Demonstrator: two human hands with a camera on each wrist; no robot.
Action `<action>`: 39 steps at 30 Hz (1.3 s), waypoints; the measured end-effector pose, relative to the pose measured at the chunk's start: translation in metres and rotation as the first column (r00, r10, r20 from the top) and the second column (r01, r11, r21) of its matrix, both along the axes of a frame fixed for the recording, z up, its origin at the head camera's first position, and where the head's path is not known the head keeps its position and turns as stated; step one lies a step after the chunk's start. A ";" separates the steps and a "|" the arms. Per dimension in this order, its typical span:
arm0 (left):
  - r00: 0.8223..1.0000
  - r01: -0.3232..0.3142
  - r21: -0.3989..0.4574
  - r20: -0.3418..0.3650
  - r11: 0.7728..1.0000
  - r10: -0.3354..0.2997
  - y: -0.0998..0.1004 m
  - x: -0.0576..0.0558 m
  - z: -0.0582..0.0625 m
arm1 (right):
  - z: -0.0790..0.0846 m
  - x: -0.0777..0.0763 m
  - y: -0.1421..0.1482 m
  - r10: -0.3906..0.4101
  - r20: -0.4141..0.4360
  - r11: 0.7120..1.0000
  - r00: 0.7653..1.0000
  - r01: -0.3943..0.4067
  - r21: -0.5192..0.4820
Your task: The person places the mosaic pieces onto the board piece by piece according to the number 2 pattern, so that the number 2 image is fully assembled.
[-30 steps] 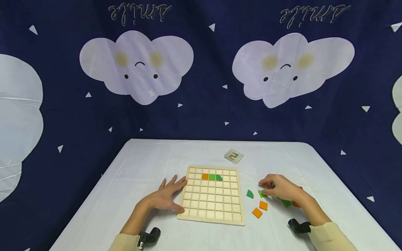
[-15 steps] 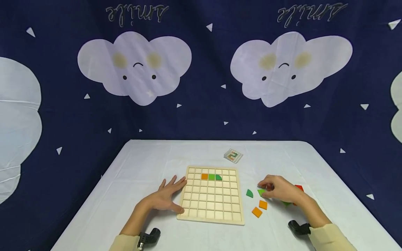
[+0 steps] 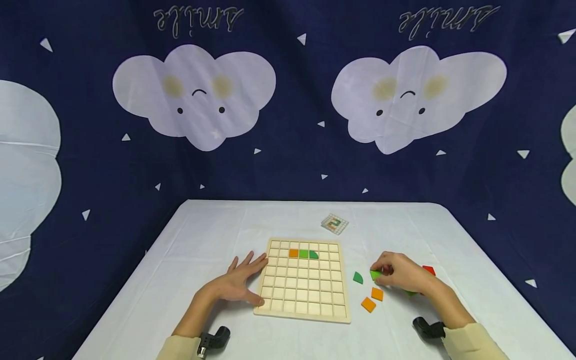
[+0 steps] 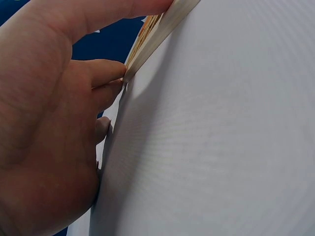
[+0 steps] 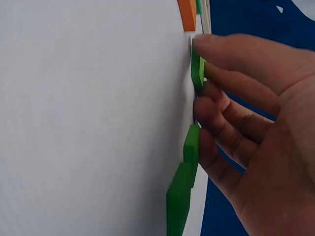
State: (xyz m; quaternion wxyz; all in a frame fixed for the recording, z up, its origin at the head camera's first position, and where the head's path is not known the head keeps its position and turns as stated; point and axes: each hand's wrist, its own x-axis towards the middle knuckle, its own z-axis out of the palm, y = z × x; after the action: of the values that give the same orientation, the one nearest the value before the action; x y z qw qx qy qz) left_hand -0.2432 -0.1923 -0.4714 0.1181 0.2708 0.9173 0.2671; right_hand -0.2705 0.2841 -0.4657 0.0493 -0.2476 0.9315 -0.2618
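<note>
A wooden grid board point(image 3: 297, 290) lies on the white table, with an orange square, a light green square and a dark green quarter-circle in its second row from the back. My left hand point(image 3: 236, 284) rests at the board's left edge, fingers spread, thumb near the front corner. In the left wrist view, its thumb and fingertips touch the board's side point(image 4: 162, 34). Right of the board, my right hand point(image 3: 402, 270) pinches a light green tile point(image 3: 374, 275) between thumb and fingers. The right wrist view shows this green tile point(image 5: 198, 69) low at the tabletop.
A dark green quarter-circle point(image 3: 357, 277) and two orange squares point(image 3: 377, 294) lie between board and right hand. Red point(image 3: 429, 270) and green pieces point(image 3: 410, 293) lie partly hidden under the right hand and forearm. Small pattern cards point(image 3: 335, 224) lie behind the board.
The right hand's fingertips have closed in on the light green tile, with the hand shifting very slightly. My left hand and the board have stayed put.
</note>
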 end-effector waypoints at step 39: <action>1.000 -0.008 -0.014 -0.002 1.000 0.008 0.000 0.000 0.000 | 0.002 -0.010 -0.026 0.036 -0.038 0.991 0.999 -0.040 -0.126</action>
State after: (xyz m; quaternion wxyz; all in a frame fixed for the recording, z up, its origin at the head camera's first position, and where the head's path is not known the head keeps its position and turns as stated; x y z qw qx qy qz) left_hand -0.2430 -0.1926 -0.4718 0.1180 0.2665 0.9203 0.2610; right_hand -0.2804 0.2580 -0.4639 0.0220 -0.2726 0.9089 -0.3149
